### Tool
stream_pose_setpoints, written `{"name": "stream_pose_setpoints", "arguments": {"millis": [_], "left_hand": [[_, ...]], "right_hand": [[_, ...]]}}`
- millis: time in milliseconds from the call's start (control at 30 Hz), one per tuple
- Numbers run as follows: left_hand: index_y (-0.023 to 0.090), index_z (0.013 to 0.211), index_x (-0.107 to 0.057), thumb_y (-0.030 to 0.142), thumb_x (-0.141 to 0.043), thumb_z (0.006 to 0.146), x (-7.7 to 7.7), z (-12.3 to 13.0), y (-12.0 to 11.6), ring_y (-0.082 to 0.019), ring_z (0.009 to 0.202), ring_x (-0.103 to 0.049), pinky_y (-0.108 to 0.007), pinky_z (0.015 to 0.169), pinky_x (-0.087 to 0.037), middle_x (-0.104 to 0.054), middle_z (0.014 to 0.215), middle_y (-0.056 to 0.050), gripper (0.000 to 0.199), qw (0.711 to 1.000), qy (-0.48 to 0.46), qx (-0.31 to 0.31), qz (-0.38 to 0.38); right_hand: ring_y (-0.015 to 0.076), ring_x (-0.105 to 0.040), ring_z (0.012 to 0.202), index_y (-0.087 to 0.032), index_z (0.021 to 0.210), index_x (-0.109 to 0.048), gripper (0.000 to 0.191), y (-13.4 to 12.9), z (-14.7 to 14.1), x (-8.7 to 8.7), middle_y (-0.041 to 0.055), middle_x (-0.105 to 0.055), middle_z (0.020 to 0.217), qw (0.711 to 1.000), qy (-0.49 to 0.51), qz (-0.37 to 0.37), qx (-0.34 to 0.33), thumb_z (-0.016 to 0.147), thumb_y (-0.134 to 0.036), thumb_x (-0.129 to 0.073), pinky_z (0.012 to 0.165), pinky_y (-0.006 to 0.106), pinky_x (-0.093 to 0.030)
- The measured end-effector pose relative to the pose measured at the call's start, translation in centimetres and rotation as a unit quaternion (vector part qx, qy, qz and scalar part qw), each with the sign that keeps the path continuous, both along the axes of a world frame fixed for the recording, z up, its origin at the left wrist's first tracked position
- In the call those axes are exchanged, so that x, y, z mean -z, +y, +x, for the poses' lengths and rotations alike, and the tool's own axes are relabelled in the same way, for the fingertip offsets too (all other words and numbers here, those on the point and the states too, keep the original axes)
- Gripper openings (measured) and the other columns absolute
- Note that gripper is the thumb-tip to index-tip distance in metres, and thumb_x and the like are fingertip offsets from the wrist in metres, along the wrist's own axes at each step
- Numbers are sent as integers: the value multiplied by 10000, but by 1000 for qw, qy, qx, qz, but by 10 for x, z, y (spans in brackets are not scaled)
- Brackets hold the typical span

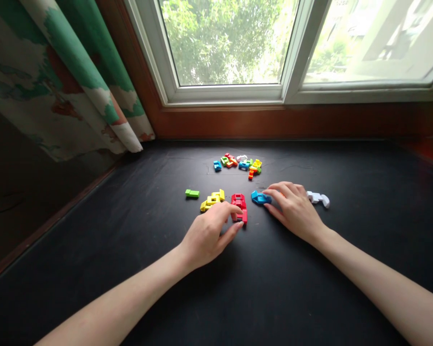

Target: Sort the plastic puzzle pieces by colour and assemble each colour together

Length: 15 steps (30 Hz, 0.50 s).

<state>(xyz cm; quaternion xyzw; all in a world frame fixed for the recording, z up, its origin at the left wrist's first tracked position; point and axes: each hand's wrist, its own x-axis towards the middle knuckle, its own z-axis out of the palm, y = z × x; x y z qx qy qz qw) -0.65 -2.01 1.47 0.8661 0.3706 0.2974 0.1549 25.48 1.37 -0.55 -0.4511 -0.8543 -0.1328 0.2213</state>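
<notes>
My left hand (pixel 211 233) is low over the table, with its index finger and thumb curled about the near end of a red plastic toy piece (pixel 238 198). Partly behind that hand lies a group of yellow toy pieces (pixel 216 196). My right hand (pixel 292 209) has its thumb and fingertips around a blue toy piece (pixel 260 197), which rests on the table. A bit of orange shows beneath the right fingers; the rest of it is hidden. Just right of this hand are white toy pieces (pixel 317 197).
A light green block (pixel 192 193) lies left of the yellow pieces. Farther back is a loose cluster of small coloured pieces (pixel 243 165). The black table (pixel 216 307) meets a window frame (pixel 223 96) behind, and a patterned curtain (pixel 94 81) hangs at left.
</notes>
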Motion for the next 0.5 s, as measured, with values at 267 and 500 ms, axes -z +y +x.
{"name": "stream_pose_setpoints", "arguments": {"millis": [267,500], "left_hand": [[157,1110,-587,221,-546,928,-11,-5,59,-230,991,-637,-369,852,-546,-631,1093,-99,198,997,8,-79,-11],[80,1223,-561,135,-652,813,-4,-9,150,-316,1259,-536,-452,1087,-434,-580,1309,-195,423,984,46,-174,-3]], "right_hand": [[288,-584,1058,-186,1115,-623,178,-4,-1,-2,115,-685,1117,998,42,-16,-35,959,-212,-541,883,414,-418],[278,-585,1036,-174,1089,-624,164,-5,-2,-3,109,-698,1090,996,64,-19,-52,960,-169,-523,875,410,-431]]}}
